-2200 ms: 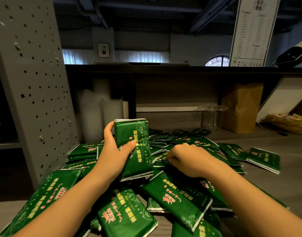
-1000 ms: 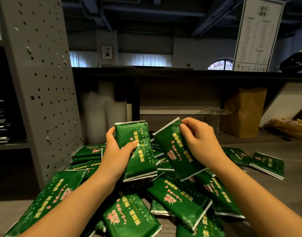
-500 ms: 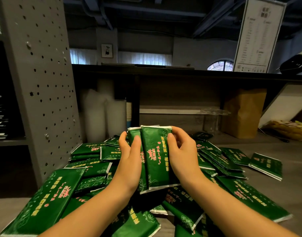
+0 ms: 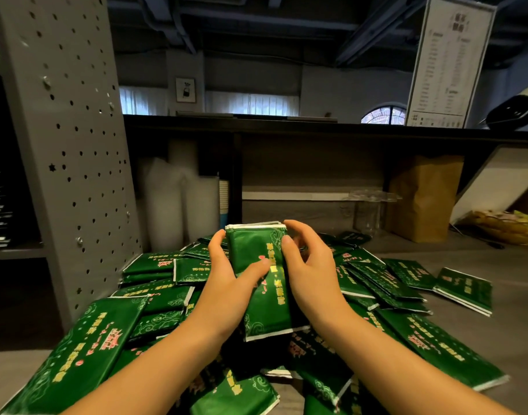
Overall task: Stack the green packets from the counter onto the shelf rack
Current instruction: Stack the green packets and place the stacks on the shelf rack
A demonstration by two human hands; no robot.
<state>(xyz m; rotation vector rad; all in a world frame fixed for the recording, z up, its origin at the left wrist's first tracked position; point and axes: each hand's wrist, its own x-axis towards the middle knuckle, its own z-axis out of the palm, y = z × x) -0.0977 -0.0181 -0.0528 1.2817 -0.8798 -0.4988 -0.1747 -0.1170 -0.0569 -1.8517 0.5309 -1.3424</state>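
Holding upright stack of green packets (image 4: 264, 301) clamped between left hand (image 4: 227, 286) and right hand (image 4: 312, 277), above loose pile (image 4: 155, 295) on desk (image 4: 496, 339), right of perforated rack panel (image 4: 77, 145).

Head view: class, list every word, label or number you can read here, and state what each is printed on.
Nothing here is clear enough to quote.
On the held stack: yellow and pink characters, too blurred to read.
On the loose packets: the same print, blurred.
On the banner: rows of print, too small to read.
In the wall frame: a picture, no readable words.
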